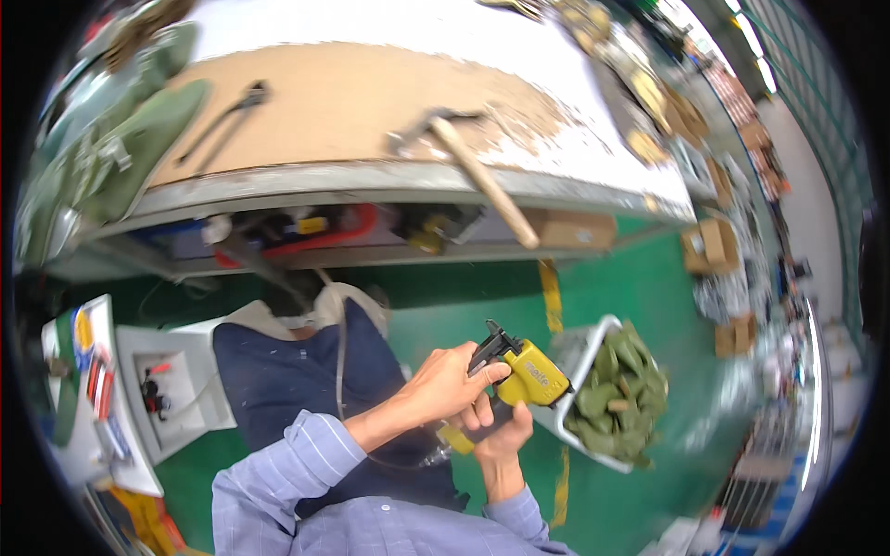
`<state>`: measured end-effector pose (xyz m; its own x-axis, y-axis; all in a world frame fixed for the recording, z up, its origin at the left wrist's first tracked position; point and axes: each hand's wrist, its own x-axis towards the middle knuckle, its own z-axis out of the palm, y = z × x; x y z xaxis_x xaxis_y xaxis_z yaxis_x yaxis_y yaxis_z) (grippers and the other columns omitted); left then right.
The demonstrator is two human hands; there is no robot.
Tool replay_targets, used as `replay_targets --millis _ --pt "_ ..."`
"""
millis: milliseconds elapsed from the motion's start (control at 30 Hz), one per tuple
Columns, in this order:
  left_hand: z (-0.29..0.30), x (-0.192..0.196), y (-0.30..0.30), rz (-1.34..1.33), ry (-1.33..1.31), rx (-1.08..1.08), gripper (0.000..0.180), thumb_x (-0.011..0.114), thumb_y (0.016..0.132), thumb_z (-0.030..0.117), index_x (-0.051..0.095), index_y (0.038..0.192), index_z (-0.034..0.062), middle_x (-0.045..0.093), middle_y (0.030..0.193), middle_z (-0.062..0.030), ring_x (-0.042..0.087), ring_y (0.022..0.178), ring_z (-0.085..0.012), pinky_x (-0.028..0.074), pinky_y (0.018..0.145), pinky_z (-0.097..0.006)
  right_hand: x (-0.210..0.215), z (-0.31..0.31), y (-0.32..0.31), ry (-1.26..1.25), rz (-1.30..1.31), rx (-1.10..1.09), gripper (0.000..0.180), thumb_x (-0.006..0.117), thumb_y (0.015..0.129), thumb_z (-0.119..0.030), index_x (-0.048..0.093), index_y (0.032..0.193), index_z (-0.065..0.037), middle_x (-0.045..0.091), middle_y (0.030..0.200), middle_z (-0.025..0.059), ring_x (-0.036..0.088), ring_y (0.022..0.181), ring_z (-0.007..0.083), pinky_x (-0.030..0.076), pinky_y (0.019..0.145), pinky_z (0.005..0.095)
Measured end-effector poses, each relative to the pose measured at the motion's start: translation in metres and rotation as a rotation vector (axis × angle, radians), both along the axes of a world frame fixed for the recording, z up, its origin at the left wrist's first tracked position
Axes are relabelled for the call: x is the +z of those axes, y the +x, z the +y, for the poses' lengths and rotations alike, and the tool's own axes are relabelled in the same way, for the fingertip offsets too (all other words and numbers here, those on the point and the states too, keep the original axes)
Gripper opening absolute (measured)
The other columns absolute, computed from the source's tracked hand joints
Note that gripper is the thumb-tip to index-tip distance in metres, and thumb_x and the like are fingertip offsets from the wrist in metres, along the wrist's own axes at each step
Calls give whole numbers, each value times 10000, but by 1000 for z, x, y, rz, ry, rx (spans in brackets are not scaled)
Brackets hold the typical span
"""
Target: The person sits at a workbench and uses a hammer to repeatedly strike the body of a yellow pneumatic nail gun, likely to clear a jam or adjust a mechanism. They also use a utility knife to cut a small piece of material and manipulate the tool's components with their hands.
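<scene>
Over my lap I hold a yellow and black air-powered nail gun or stapler. My left hand is closed on its black part on the left side, with the thumb lying against the body. My right hand wraps the dark grip from below, and its fingers are partly hidden. A fitting and a thin air hose run from the tool's lower end, across my dark blue apron.
On the worn workbench lie long-handled pincers and a hammer, its wooden handle jutting past the front edge. Green pieces stand at the bench's left. A white basket of green pieces stands right. An open white drawer is left.
</scene>
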<state>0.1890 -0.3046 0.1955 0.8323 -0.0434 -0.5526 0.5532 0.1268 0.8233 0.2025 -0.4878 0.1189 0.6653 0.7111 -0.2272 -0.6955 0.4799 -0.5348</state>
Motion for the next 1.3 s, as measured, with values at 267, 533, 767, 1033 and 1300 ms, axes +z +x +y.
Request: replay_targets --millis 267,533,767,1033,1300 --pt "-109 -110 1 -241 293 -404 438 523 1022 338 576 1238 -39 689 829 -251 689 798 -423 524 716 -484 -34 -110 -8 -170 423 -625 464 520 920 -334 562 1326 -112 355 578 -79 397 517 86 417 621 300" --pt "-141 -166 0 -226 63 -510 431 477 1055 343 601 1278 -4 669 775 -231 673 725 -371 508 688 -467 -55 -138 -27 -310 563 -750 332 567 874 -308 581 1131 -97 378 608 -46 402 536 120 428 634 338" --pt "-142 -159 5 -173 11 -533 432 505 1036 333 563 1321 14 670 1069 -307 638 995 -485 507 856 -502 -57 -152 -22 -254 640 -735 323 551 878 -301 597 1113 -85 389 589 -45 407 527 118 427 628 343" --pt "-136 -147 2 -204 27 -462 416 511 1036 337 584 1276 5 674 1003 -300 650 918 -476 500 799 -508 -59 -149 -21 -196 643 -698 344 548 881 -308 606 1144 -93 394 585 -49 404 522 115 419 636 334" --pt "-113 -127 -1 -205 120 -447 479 558 1012 346 563 1288 -45 684 902 -281 680 835 -425 517 750 -476 -52 -126 -21 -98 569 -621 322 545 875 -344 640 1095 -130 394 564 -63 397 499 94 415 603 311"
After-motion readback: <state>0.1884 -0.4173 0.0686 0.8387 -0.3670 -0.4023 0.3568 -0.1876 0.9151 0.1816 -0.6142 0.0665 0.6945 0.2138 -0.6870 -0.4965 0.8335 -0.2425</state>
